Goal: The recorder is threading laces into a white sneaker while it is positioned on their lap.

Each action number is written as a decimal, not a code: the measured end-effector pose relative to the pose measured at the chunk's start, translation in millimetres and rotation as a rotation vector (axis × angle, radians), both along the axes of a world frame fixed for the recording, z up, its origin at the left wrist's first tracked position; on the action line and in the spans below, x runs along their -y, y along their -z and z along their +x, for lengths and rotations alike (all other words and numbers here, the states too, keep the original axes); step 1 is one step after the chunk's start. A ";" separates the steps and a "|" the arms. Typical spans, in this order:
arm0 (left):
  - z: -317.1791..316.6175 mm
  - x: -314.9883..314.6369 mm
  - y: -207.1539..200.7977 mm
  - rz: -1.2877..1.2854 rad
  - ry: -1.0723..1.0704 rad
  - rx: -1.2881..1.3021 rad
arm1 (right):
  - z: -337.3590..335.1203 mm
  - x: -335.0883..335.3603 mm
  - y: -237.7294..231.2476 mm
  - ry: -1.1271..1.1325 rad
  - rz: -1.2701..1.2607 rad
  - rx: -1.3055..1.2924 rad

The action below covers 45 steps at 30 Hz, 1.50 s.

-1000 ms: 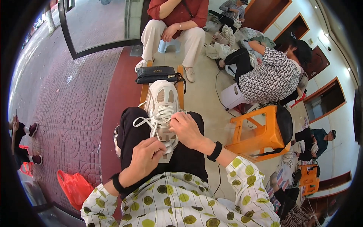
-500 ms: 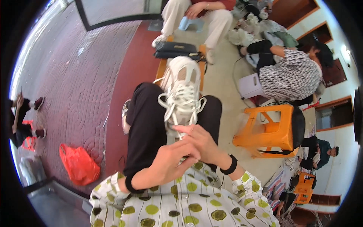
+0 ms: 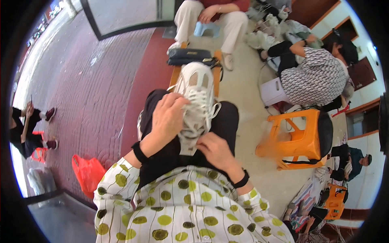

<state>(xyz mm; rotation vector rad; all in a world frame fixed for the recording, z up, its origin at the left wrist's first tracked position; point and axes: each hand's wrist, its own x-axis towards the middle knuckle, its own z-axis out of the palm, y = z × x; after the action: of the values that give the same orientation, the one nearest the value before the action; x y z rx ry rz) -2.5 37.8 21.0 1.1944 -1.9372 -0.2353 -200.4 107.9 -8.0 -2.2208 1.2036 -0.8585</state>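
A tiled floor (image 3: 247, 97) under a white-walled room opens at left onto reddish patterned paving (image 3: 93, 81). At far right a person in a black-and-white patterned top (image 3: 312, 79) sits bent over; at the far side someone in pale trousers (image 3: 233, 30) sits on a light-blue stool (image 3: 207, 29). An orange plastic stool (image 3: 300, 135) stands at right, and a red plastic bag (image 3: 88, 174) lies near left. A narrow wooden desk (image 3: 217, 83) carries a dark zip purse (image 3: 190, 56). Just nearer, between the wearer's knees, is a white-and-beige sneaker (image 3: 198, 85), toe pointing far. The left hand (image 3: 168, 115) covers its left side, fingers bent over the lacing; the right hand (image 3: 214, 150) has thumb and fingertips close together at the collar. Whether either grips anything, I cannot tell. White lace (image 3: 198, 98) crosses the front; a loop hangs loose at right. No bow shows, so the lacing seems partly done, the collar end remaining.
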 end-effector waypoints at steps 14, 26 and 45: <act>26.5 42.2 28.9 0.210 0.058 -0.133 | -1.3 0.4 -4.7 -0.017 0.044 -0.024; 31.7 24.5 48.9 0.407 0.296 -0.298 | 8.2 -17.6 -3.5 0.357 0.443 0.250; 31.7 15.0 53.5 0.479 0.266 -0.150 | 22.7 -36.0 -38.9 0.039 0.382 0.083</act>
<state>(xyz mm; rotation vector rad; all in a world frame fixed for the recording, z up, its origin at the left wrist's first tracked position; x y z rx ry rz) 29.2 22.8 -32.5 1.1662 -1.9604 -0.9463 -177.8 143.8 30.9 -1.8446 1.2560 -0.6628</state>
